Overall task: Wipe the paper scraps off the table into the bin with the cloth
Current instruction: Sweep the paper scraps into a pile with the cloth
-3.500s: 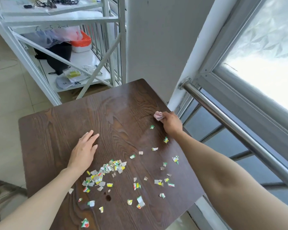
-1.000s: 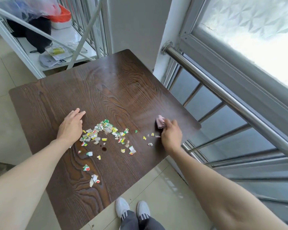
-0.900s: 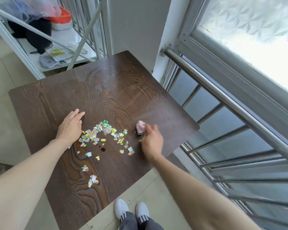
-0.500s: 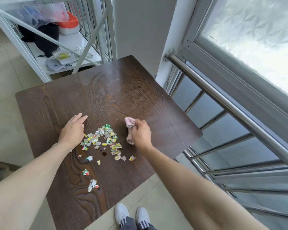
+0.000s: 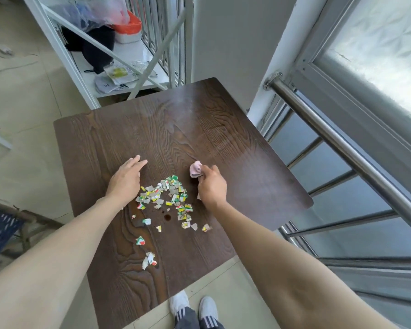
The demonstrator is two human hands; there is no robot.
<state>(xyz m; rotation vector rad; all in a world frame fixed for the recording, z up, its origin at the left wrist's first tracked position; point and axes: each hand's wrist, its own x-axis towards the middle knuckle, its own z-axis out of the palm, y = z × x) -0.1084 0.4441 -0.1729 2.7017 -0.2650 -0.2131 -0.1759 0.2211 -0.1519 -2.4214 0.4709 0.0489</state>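
A dark wooden table [image 5: 199, 129] carries a heap of small coloured paper scraps [image 5: 169, 195] near its middle, and a few stray scraps [image 5: 148, 257] lie closer to me. My right hand [image 5: 210, 187] grips a bunched pink cloth [image 5: 195, 169] and rests on the table just right of the heap. On the heap's left, my left hand [image 5: 126, 179] lies flat and open with its fingers pointing away from me. No bin shows in this view.
A white metal shelf rack [image 5: 109, 55] with bags and a box stands beyond the table. On the right runs a steel railing [image 5: 342, 148] under a window. My shoes [image 5: 192, 307] show below the near table edge. At the left edge sits a blue patterned seat [image 5: 0, 231].
My right hand has swept the cloth leftward from the table's right edge, pushing scattered scraps into one heap beside my left hand. The left hand has stayed put.
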